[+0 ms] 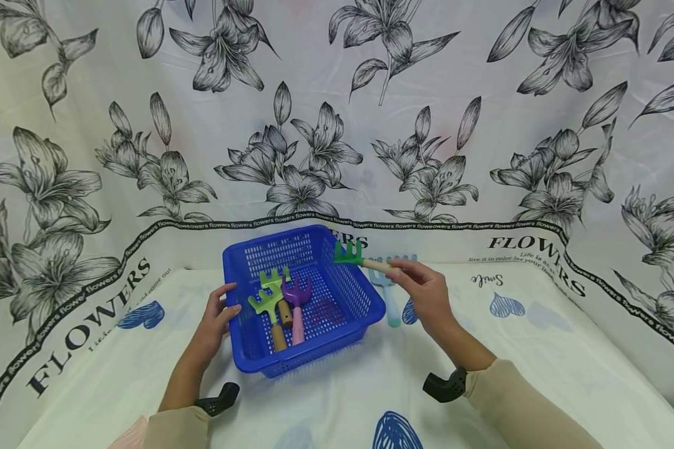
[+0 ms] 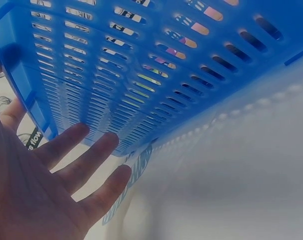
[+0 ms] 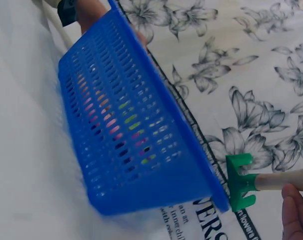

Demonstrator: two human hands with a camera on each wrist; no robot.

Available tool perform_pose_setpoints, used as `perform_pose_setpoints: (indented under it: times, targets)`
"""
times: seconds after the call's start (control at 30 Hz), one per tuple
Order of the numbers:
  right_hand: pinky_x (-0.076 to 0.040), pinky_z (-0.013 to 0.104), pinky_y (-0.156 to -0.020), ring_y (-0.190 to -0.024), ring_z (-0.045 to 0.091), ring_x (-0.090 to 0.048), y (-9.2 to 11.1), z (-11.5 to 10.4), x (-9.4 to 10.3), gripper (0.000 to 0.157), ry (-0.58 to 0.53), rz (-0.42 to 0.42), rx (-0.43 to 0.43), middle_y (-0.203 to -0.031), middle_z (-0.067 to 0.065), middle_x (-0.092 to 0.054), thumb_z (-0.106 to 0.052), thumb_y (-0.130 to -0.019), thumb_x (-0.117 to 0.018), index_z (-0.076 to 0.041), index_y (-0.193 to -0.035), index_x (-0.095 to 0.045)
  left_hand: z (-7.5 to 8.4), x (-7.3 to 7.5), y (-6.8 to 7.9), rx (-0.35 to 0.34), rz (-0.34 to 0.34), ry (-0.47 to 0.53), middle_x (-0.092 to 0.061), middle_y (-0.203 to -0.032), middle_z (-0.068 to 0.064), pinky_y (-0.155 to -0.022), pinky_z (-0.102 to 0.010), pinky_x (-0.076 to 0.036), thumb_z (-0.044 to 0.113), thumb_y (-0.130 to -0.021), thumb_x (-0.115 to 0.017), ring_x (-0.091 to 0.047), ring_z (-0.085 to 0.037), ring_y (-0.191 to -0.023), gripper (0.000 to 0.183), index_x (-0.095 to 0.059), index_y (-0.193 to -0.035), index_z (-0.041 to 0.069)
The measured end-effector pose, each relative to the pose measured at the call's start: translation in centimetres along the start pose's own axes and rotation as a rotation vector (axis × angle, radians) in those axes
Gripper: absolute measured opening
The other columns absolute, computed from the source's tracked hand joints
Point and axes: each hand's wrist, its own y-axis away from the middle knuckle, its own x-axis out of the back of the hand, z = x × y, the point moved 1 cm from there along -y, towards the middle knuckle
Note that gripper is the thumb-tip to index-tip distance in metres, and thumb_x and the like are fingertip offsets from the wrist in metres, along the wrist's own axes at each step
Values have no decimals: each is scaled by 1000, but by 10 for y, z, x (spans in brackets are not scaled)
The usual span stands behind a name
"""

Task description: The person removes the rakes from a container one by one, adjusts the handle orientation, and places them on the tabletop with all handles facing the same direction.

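Note:
A blue plastic basket [image 1: 309, 350] stands on the cloth. At its left side my left hand [image 1: 209, 327] grips the rim, and several fingers reach along the perforated wall [image 2: 156, 95] in the left wrist view. My right hand [image 1: 427, 290] pinches the pale handle of a green hand rake [image 1: 349, 254] above the basket's right rim; its prongs [image 3: 240, 182] also show beside the rim in the right wrist view. Inside the basket lie two light green hand rakes with wooden handles, the nearer one [image 1: 269, 305] in front, and a purple hand rake [image 1: 296, 296] with a pink handle.
Right of the basket, a light blue hand rake [image 1: 392, 305] lies on the white cloth [image 1: 511, 368], partly behind my right hand. More blue prongs show just behind it. A flower-printed curtain [image 1: 337, 93] hangs behind.

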Motion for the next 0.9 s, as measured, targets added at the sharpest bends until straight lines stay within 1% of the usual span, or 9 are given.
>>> perform_pose_setpoints:
  times: [0.1,0.27,0.43,0.57,0.67,0.77,0.9]
  targets:
    - [-52,27,-86,-95,18,-68,5,4,7,31,13,31,-27,-109,16,-67,-19,-93,-68,-1,-117,-68,1,-1,0,-9,1,8,-16,-156,-25,-102,-66,-28,35,-100,-44,-31,-49,-135,63,-13,-153,24]
    - [-52,25,-85,-97,20,-68,12,13,20,29,44,58,-73,-111,18,-66,-16,-93,-67,0,-118,-67,-1,0,-1,-9,-3,14,-16,-156,-25,-102,-67,-27,36,-100,-43,-30,-49,-136,63,-13,-153,24]
    - [-52,21,-83,-96,15,-66,16,23,32,29,112,80,-99,-114,16,-66,-17,-93,-67,-1,-117,-67,-3,0,-1,-4,-2,16,-15,-157,-25,-102,-66,-28,36,-100,-43,-30,-49,-136,64,-12,-154,24]
    - [-52,20,-82,-95,18,-65,18,31,42,31,167,96,-126,-113,16,-66,-19,-92,-68,-2,-118,-67,-3,0,-1,-2,-2,18,-14,-157,-25,-102,-66,-28,36,-100,-43,-29,-49,-136,64,-12,-154,24]
    - [-53,21,-80,-93,20,-64,20,36,50,30,215,106,-162,-111,15,-67,-22,-93,-68,-4,-117,-68,-3,0,-2,-1,1,18,-13,-157,-25,-102,-66,-28,36,-100,-43,-29,-49,-136,63,-12,-154,24]
    - [-53,21,-77,-92,17,-63,22,40,57,30,263,113,-196,-109,15,-68,-23,-93,-67,-5,-118,-68,-3,0,-1,2,2,12,-14,-157,-25,-102,-66,-27,36,-100,-43,-29,-49,-136,63,-12,-154,24]
    - [-50,20,-77,-93,13,-62,23,43,66,32,313,138,-231,-112,15,-68,-24,-94,-67,-5,-119,-68,-2,0,-1,1,4,8,-14,-156,-26,-102,-67,-27,37,-100,-42,-29,-50,-136,63,-12,-154,23]
